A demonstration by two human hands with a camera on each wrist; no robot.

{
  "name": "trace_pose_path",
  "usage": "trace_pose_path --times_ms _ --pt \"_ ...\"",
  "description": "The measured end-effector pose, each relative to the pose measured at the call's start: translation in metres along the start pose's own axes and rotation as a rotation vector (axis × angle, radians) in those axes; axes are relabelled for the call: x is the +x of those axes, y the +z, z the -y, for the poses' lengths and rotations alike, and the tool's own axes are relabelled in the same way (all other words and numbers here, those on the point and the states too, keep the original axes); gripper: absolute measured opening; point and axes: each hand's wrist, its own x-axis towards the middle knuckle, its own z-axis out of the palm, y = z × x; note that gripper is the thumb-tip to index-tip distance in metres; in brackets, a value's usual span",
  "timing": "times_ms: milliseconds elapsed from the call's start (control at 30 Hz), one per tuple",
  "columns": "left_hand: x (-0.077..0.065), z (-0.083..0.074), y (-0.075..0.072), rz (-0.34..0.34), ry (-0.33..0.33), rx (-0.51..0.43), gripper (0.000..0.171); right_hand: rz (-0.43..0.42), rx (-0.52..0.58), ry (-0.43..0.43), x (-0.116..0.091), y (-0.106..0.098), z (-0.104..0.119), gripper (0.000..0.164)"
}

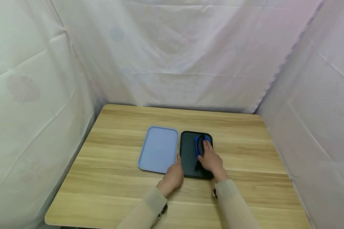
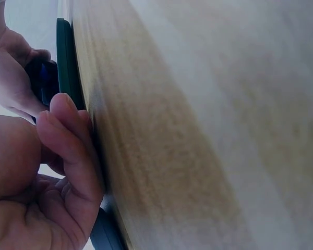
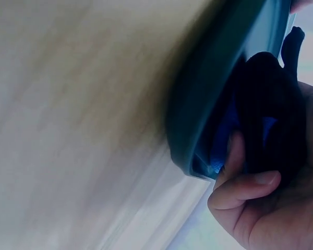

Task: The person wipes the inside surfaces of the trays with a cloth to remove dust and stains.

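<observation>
My right hand (image 1: 212, 162) grips the black handle of a scrubber (image 1: 200, 146) with a blue pad. The scrubber lies on the right half of the dark green tray (image 1: 187, 159). In the right wrist view, thumb and fingers wrap the black handle (image 3: 266, 104), and part of the blue pad (image 3: 227, 135) shows below it. My left hand (image 1: 173, 176) rests at the tray's near left corner, one finger stretched along its left rim. The left wrist view shows the other fingers (image 2: 73, 151) loosely bent, right at the tray's edge.
A light blue tray (image 1: 159, 149) lies flat just left of the dark one, a narrow gap between them. Both are on a wood-grain table (image 1: 109, 178). Pale curtains (image 1: 172, 57) hang behind the table and along both sides.
</observation>
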Motion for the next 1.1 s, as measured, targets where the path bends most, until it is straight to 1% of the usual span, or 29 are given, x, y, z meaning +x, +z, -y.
trace_pose_path --times_ms 233,533,867,1100 --pt "0.001 0.0 0.001 0.004 -0.002 0.015 0.085 0.02 0.002 0.007 0.007 -0.003 0.001 0.085" --pt "0.0 0.0 0.002 -0.004 0.007 0.02 0.084 0.005 0.006 0.006 0.016 -0.005 0.0 0.085" --pt "0.001 0.0 0.003 0.009 0.011 0.04 0.085 -0.003 0.032 0.0 0.018 -0.005 0.002 0.084" --pt "0.001 0.0 0.0 0.009 0.0 0.023 0.084 0.0 0.047 0.003 0.019 -0.003 0.01 0.084"
